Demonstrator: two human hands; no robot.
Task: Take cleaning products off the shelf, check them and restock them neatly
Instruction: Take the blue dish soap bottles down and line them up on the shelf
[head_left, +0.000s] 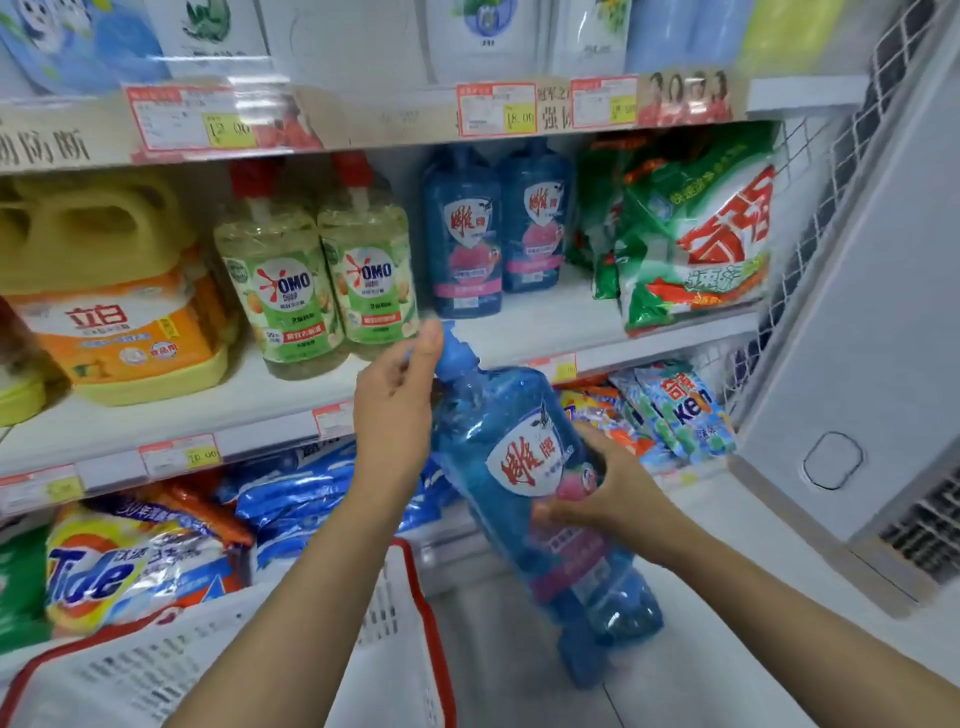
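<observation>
At the shop shelf (545, 325), the left hand (395, 410) grips the blue bottle (519, 467) by its neck and the right hand (613, 493) clasps its body, seemingly checking. Next: stand it upright beside the matching bottles (462, 234).

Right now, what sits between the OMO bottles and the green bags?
Two blue bottles stand side by side there, shown in the head view.

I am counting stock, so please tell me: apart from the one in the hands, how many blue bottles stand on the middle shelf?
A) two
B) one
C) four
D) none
A: two blue bottles stand side by side right of the green bottles, while the left hand and the right hand hold a third bottle.
</observation>
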